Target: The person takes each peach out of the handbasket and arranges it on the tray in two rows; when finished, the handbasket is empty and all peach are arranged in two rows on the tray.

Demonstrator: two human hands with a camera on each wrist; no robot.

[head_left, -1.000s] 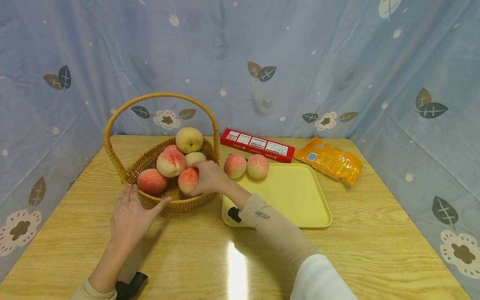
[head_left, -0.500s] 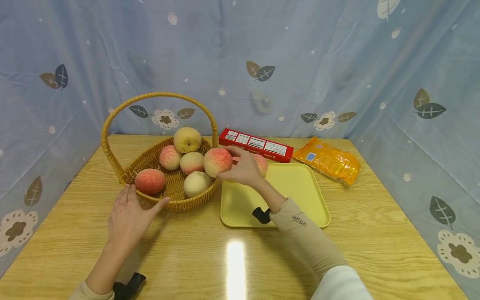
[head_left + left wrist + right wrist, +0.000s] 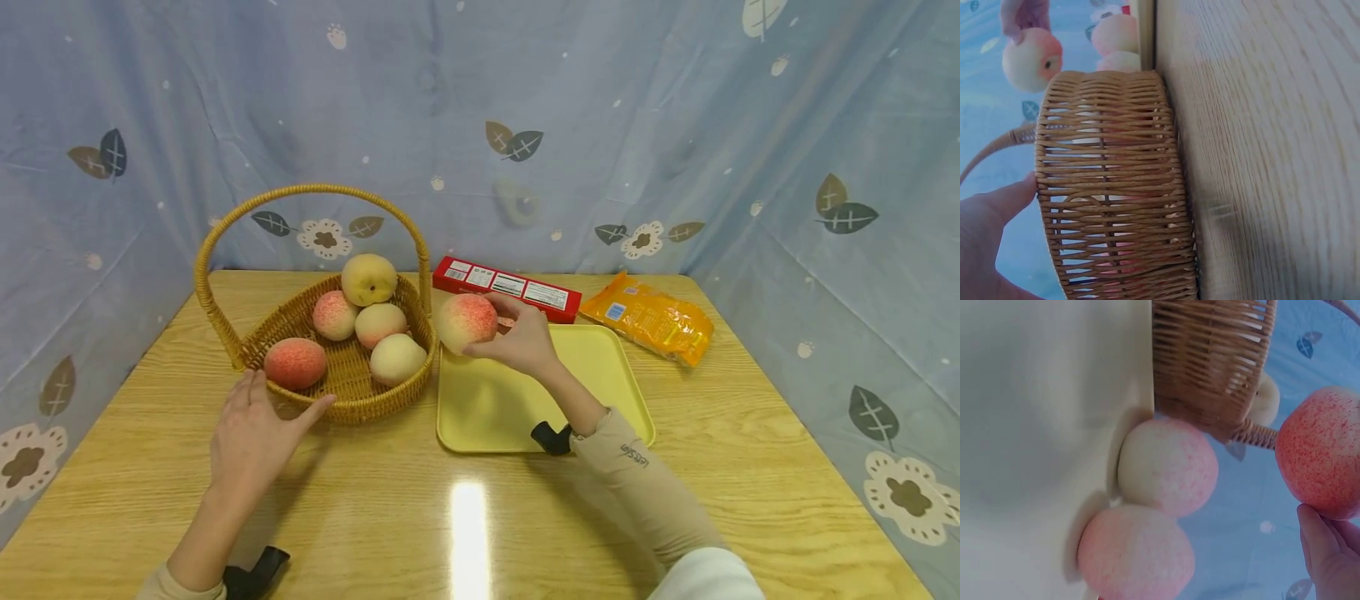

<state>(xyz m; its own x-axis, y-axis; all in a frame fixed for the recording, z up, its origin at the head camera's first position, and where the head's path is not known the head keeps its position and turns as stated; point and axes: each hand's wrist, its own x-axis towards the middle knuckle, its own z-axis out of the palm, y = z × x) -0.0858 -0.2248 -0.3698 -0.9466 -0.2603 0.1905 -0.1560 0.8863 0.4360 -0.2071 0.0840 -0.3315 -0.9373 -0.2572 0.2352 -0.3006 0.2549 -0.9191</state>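
My right hand grips a red-and-cream peach between thumb and fingers, above the left end of the yellow tray and just right of the wicker basket. My left hand rests at the basket's near-left rim, thumb and fingers spread; the left wrist view shows its thumb touching the rim. Inside the basket lie several peaches, among them a red one and a yellow one. Two pinkish peaches sit side by side on the tray, mostly hidden behind my right hand in the head view.
Behind the tray lies a long red box. An orange plastic bag is at the back right. The basket's tall arched handle rises over its opening. A patterned blue curtain encloses the wooden table.
My right hand has lifted a peach out of the basket and carried it right, over the tray's edge. Peaches in the basket have shifted. The left hand stays at the rim.
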